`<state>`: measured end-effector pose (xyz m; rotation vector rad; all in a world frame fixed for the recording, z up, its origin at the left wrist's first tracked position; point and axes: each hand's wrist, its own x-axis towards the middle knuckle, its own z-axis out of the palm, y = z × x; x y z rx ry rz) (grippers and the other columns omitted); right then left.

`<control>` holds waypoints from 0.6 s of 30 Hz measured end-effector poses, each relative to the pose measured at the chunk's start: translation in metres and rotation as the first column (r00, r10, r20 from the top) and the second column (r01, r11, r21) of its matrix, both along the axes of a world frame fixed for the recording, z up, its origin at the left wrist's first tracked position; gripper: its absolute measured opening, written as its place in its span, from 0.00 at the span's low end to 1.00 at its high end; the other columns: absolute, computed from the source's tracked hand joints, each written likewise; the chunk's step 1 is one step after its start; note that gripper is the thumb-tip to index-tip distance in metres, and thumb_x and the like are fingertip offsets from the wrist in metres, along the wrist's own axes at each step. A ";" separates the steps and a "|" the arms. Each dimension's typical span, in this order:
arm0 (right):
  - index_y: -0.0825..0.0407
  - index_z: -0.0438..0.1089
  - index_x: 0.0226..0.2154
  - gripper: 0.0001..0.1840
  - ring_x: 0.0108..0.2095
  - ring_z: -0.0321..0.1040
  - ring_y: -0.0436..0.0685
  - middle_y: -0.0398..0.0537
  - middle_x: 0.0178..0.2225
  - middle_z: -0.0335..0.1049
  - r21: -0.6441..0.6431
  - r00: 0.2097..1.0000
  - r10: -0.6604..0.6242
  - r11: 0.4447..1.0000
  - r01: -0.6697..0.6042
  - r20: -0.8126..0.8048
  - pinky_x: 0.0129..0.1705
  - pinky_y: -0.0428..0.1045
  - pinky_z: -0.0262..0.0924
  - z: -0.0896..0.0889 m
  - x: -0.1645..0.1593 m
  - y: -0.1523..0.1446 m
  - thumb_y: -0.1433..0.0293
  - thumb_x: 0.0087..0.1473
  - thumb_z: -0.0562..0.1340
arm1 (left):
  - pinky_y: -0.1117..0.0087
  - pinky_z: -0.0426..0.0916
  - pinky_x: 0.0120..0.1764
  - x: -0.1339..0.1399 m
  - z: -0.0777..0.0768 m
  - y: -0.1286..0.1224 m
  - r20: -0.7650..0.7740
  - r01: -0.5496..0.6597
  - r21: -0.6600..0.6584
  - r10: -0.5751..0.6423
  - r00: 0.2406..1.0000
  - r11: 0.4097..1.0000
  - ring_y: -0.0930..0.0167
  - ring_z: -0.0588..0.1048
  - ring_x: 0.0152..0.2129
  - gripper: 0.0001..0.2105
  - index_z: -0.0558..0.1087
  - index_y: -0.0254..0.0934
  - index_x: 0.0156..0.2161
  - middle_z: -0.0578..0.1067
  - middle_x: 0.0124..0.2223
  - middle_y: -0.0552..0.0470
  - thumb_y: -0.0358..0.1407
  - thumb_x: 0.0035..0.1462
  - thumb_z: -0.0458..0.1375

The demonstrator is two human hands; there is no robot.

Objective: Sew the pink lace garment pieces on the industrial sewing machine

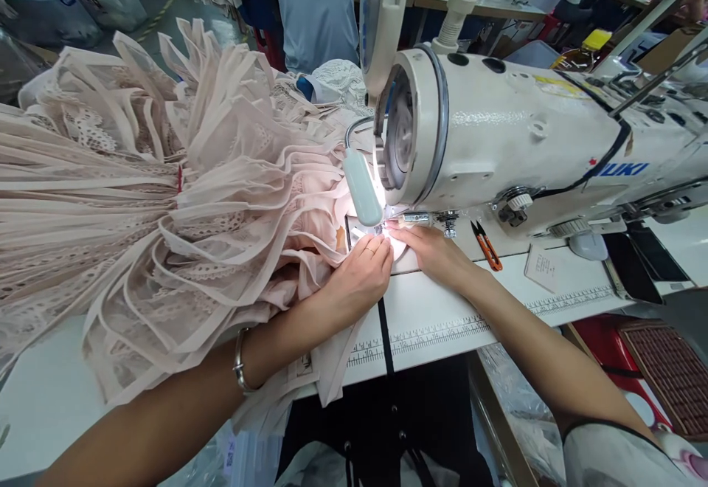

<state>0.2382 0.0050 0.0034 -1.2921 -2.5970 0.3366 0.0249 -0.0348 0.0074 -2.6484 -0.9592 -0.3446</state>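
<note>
My left hand (pixel 369 269), with a ring and a bracelet, has its fingers bunched on pale fabric (pixel 394 254) just in front of the needle area of a white sewing machine (pixel 498 125). Close by on the right, my right hand (pixel 425 247) pinches the same fabric at its right side. A small clip lamp (pixel 362 188) lights this spot and partly covers the needle. Gathered pale pink lace garments (pixel 221 177) lie in a big heap left of my hands, tied with a red band. A black strip (pixel 385 336) runs down the table below my left hand.
Orange thread snips (pixel 487 247) and a small paper card (pixel 540 269) lie right of my right hand. A printed ruler tape (pixel 436 336) follows the table's front edge. Across the back, a person in a blue shirt (pixel 313 7) is near other worktables.
</note>
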 end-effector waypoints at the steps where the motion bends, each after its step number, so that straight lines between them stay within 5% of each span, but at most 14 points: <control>1: 0.46 0.66 0.61 0.35 0.53 0.73 0.58 0.46 0.63 0.68 -0.008 1.000 -0.002 1.000 0.002 -0.002 0.51 0.56 0.70 0.000 0.000 0.000 0.83 0.56 0.47 | 0.57 0.67 0.58 0.000 0.000 0.000 0.000 -0.008 -0.003 0.008 1.000 1.000 0.61 0.76 0.51 0.19 0.71 0.21 0.53 0.77 0.51 0.35 0.19 0.66 0.41; 11: 0.44 0.69 0.58 0.28 0.49 0.74 0.60 0.47 0.59 0.72 -0.032 0.996 -0.081 0.996 0.080 -0.021 0.48 0.56 0.69 0.001 -0.009 0.001 0.78 0.61 0.50 | 0.55 0.67 0.58 -0.002 -0.002 0.005 0.035 0.004 -0.011 -0.004 0.999 1.000 0.60 0.75 0.53 0.20 0.70 0.21 0.55 0.77 0.52 0.35 0.20 0.66 0.40; 18: 0.43 0.73 0.51 0.22 0.39 0.72 0.59 0.47 0.44 0.77 0.006 0.997 -0.078 0.997 0.078 -0.030 0.40 0.54 0.66 0.006 -0.012 -0.001 0.73 0.64 0.49 | 0.56 0.67 0.55 -0.001 -0.002 0.006 0.029 -0.007 -0.003 0.007 1.000 1.000 0.59 0.74 0.53 0.19 0.70 0.20 0.56 0.77 0.53 0.34 0.21 0.66 0.42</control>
